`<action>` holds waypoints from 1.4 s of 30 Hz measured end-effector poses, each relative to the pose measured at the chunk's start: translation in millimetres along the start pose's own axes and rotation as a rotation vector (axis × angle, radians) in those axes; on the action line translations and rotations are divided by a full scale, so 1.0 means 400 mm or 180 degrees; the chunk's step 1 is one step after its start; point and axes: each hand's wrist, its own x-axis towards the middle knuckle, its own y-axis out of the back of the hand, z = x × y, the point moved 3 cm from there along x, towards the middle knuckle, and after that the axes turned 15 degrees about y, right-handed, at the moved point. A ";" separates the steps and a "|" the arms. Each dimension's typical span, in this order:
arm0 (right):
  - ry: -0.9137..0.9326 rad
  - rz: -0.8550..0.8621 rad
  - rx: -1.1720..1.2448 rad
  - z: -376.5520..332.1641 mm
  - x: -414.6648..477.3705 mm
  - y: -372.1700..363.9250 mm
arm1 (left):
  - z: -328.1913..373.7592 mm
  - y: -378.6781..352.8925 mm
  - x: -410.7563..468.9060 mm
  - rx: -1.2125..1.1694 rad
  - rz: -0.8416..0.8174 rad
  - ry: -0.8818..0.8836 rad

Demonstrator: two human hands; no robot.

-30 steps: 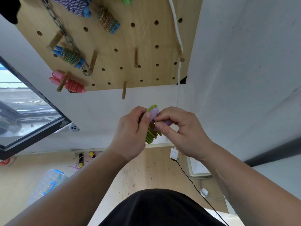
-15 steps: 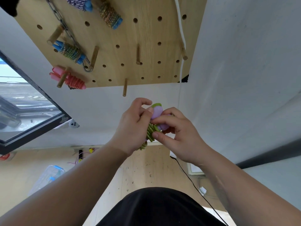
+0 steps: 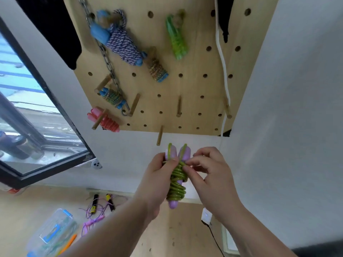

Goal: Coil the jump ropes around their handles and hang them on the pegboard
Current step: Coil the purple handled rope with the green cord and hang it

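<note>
My left hand [image 3: 157,177]: fingers curled round the jump rope [image 3: 177,184], holding it upright in front of me.
My right hand [image 3: 209,173]: fingertips pinching the green cord [image 3: 176,191] near the handle tops.
Jump rope: cord wound round its purple handles [image 3: 171,153], just below the pegboard [image 3: 200,58].

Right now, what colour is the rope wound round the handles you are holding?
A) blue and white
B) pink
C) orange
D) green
D: the rope coiled round the lilac handles is green. The left hand grips the bundle and the right hand pinches the rope near the top of the coil.
</note>
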 end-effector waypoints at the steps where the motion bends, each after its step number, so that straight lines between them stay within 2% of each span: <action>1: 0.0003 -0.0205 0.0086 -0.003 0.021 -0.007 | 0.009 0.010 -0.004 0.0047 0.0009 -0.0058; 4: 0.0018 -0.0718 0.0475 -0.021 0.074 -0.026 | 0.021 0.058 0.001 0.0056 0.0040 -0.0216; 6: -0.0003 -0.0802 0.0697 -0.036 0.101 -0.037 | 0.018 0.094 0.016 0.0016 -0.0103 -0.0353; 8: -0.0022 -0.0939 0.0603 -0.047 0.121 -0.062 | 0.009 0.132 0.041 0.0104 -0.0188 -0.0644; 10: 0.0042 -0.1166 0.0298 -0.056 0.133 -0.101 | 0.019 0.178 0.062 0.0530 0.0110 -0.1255; 13: 0.0272 -0.1263 0.0145 -0.066 0.154 -0.158 | 0.080 0.233 0.080 0.1790 0.0714 -0.2648; 16: 0.0366 -0.1175 -0.0081 -0.081 0.197 -0.193 | 0.134 0.278 0.116 0.2279 0.0741 -0.3306; 19: 0.0436 -0.1122 -0.0312 -0.098 0.242 -0.231 | 0.164 0.327 0.156 0.2330 0.0748 -0.3412; 23: 0.0159 -0.1049 -0.0316 -0.096 0.279 -0.304 | 0.175 0.388 0.213 0.2156 0.0690 -0.3499; 28: -0.0710 -0.0762 0.0160 -0.084 0.310 -0.397 | 0.187 0.460 0.299 0.2036 0.0661 -0.3517; 31: -0.1056 -0.0413 0.0010 -0.062 0.331 -0.446 | 0.197 0.479 0.351 0.1982 0.0638 -0.3470; 36: -0.0749 0.0117 -0.0862 -0.007 0.357 -0.490 | 0.219 0.484 0.437 0.2027 0.0756 -0.3264; 42: -0.0375 0.0341 -0.1471 0.028 0.382 -0.485 | 0.261 0.467 0.482 0.2105 0.0683 -0.3480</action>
